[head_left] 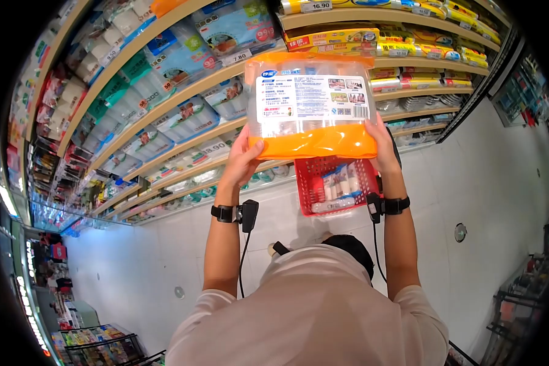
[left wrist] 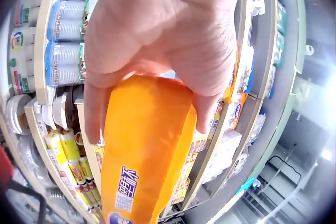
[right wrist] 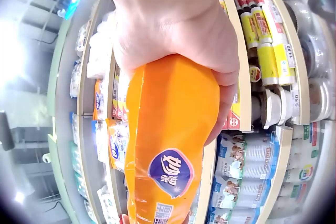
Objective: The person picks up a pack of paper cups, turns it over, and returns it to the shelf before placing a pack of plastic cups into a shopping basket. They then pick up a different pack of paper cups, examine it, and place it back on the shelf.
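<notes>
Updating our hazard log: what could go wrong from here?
1. The pack might slip: the left hand and right hand hold it only by its ends.
2. The cables hanging from the wrists could snag.
3. The pack partly covers the basket in the head view, so a bump there might go unseen.

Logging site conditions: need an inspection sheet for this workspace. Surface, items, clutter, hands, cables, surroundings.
Surface: pale floor with a round cover; no work table seen.
Items: orange-and-clear package, held up, printed label facing the head camera.
Clutter: red basket below the package, containing packaged goods; its support is unclear.
Hands: left hand and right hand grip opposite ends of the package.
Cables: left cable and right cable, both black, run from the wrist units.
Surroundings: stocked store shelves with price tags.
</notes>
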`<state>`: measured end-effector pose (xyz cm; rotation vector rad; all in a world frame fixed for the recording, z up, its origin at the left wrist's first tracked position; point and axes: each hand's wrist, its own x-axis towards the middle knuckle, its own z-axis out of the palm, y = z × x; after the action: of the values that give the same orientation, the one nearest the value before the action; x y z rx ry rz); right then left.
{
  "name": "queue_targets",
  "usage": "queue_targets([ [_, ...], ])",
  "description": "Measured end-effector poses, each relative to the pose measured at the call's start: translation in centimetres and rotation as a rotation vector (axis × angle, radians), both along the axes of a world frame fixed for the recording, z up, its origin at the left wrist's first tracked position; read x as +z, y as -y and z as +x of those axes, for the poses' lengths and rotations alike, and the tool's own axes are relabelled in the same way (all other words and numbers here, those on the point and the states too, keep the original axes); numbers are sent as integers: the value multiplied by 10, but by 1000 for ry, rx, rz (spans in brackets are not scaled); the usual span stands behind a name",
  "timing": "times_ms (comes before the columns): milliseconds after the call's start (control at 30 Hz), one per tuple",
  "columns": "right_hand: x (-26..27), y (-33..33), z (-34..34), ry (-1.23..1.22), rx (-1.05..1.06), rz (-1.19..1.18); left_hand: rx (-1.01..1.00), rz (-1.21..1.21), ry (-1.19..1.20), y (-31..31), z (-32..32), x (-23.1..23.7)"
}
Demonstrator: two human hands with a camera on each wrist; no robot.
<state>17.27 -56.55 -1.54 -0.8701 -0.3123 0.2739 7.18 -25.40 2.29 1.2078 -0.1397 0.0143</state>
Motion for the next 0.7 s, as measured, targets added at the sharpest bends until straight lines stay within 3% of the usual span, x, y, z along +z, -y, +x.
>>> queue_targets([
  [100,-6,8,5,-124,9,-1,-96,10,-48,5,-5,15],
  [433,-8,9,12,-324,243,51,159,-170,-81,12,-5,9],
  [533,-5,10,12,-383,263,24,117,-215,-85,8,-4,4],
  [700,-1,6,6,-114,150,15,61,-112,-13,2,-14,3],
])
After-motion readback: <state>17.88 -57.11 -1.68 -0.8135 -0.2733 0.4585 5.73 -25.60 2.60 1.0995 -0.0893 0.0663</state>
